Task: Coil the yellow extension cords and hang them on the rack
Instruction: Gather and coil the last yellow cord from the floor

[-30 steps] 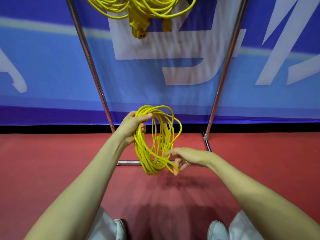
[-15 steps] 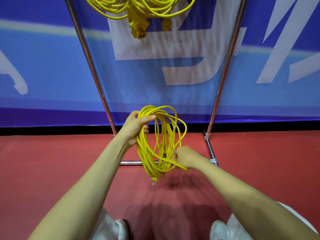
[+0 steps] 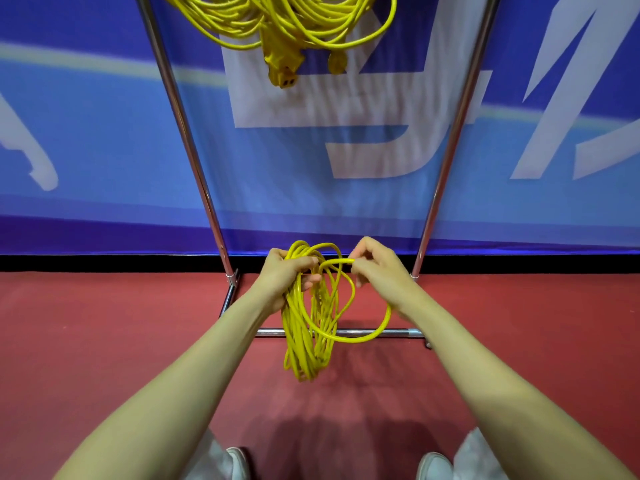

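Note:
A coiled yellow extension cord (image 3: 304, 341) hangs in front of me, its loops gathered at the top in my left hand (image 3: 289, 277), which grips them. My right hand (image 3: 375, 268) pinches one strand of the same cord near the top; a wide loose loop of it swings down and right to about the rack's floor bar. Other yellow cords (image 3: 277, 19) hang at the top of the chrome rack (image 3: 187, 133), with a yellow socket end (image 3: 285, 69) dangling below them.
The rack's two slanted poles stand either side of my hands, its base bar (image 3: 398, 331) on the red floor (image 3: 104, 341). A blue banner (image 3: 104, 133) with white lettering stands behind. My white shoes (image 3: 433, 465) show at the bottom edge.
My right hand rose from the coil's lower part to its top, bringing a strand up beside my left hand and forming a wide loop. The coil stayed in my left hand.

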Demonstrator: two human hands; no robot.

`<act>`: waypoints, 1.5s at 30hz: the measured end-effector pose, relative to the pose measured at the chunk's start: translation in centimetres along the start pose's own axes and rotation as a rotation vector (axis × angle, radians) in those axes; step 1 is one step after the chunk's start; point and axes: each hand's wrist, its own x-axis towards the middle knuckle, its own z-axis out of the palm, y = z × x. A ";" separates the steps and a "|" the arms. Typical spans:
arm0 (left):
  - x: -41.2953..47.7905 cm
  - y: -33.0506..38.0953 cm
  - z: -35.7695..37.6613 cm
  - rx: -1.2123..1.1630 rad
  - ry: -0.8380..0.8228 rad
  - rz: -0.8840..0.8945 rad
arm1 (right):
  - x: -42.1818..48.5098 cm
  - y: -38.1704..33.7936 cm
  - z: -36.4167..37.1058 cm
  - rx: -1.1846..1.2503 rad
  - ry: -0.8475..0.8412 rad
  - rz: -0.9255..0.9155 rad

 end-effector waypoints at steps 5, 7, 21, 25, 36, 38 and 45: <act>0.0 -0.1 -0.1 -0.072 -0.003 -0.056 | -0.6 0.2 -0.1 0.022 -0.239 -0.066; -0.1 0.1 0.0 -0.112 -0.009 -0.070 | -0.6 0.6 0.0 -0.019 -0.325 -0.097; -1.4 0.3 0.6 0.113 -0.112 -0.003 | 1.4 2.2 0.8 0.233 -0.150 0.504; -1.4 0.4 0.8 0.088 -0.127 0.022 | 1.3 1.9 1.7 0.562 -0.080 0.554; -0.4 1.3 -0.3 0.020 0.012 0.018 | 1.5 2.0 -1.2 0.036 -0.105 0.588; 0.0 1.6 -1.0 0.037 0.045 0.010 | 1.3 2.0 -1.9 -0.184 -0.131 0.491; 0.1 2.4 -2.8 0.113 0.056 -0.002 | 1.4 2.1 -1.9 -0.264 -0.027 -0.014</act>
